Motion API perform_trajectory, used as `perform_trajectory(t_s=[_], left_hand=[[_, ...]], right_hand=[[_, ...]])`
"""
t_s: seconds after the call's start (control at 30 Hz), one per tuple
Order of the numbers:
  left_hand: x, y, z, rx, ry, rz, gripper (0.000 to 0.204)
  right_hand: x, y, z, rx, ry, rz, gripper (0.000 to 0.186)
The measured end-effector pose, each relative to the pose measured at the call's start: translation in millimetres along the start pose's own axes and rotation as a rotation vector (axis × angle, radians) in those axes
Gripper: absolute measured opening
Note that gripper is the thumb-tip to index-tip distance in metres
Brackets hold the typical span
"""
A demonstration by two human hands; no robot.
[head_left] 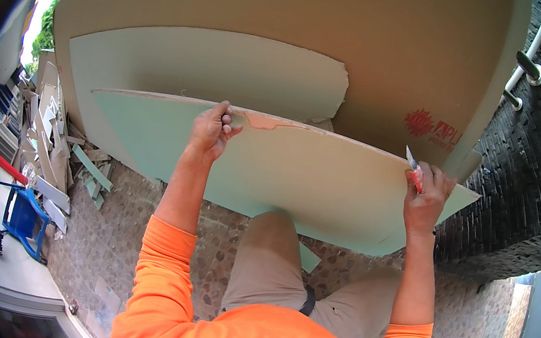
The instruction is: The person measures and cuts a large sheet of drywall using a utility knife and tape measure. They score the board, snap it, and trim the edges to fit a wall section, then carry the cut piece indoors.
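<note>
Edges and room: The green board [283, 178] I hold stands on its long edge, its top edge running from my left hand to my right and dipping toward the right. Behind it lean a second green sheet [215, 68] with a broken right end and a big brown sheet [399, 42]. A dark brick wall [533, 171] closes in on the right, just past the board's right tip. To the left lies a pile of board scraps [55, 152] on the pebbled floor [152, 270], with a blue frame [22, 217] further out. Open floor lies on the near side of the board, around my legs.

Board axis: Its long axis runs left to right across my front; the green face is turned toward me, and its lower edge sits by my knee [275, 232].

Top edge damage: The paper is torn beside my left hand, showing a pinkish patch [270, 122].

Left hand [210, 133]: Arm stretched forward, fingers curled over the board's top edge, gripping it.

Right hand [427, 194]: Arm stretched forward, closed around a red knife [414, 170], its blade pointing up and left at the board's top edge.
</note>
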State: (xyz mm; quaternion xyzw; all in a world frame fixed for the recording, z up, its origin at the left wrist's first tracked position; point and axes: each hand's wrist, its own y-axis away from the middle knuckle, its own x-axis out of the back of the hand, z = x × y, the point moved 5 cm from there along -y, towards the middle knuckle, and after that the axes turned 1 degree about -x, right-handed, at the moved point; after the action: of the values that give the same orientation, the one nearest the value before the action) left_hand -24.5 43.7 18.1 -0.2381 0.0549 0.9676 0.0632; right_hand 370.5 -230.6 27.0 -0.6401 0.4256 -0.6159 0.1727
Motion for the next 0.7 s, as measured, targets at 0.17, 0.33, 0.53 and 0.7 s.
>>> perform_trajectory(t_s=[0.17,0.33,0.53,0.7], left_hand=[[68.9,22.5,177.2,-0.540,0.493,0.076,0.032],[112.5,40.5,264.9,-0.637,-0.022,0.084,0.020],[28.2,3.5,186.5,-0.626,-0.842,0.047,0.063],[14.8,-16.6,130.3,-0.504,-1.600,0.206,0.080]], right_hand=[[-5.3,-5.3,1.1,-0.013,-0.001,-0.037,0.036],[-13.3,-16.4,0.6,-0.024,-0.014,-0.019,0.035],[-6.3,-7.6,0.5,-0.009,-0.008,-0.004,0.034],[-0.9,-1.2,1.0,-0.009,-0.002,-0.028,0.036]])
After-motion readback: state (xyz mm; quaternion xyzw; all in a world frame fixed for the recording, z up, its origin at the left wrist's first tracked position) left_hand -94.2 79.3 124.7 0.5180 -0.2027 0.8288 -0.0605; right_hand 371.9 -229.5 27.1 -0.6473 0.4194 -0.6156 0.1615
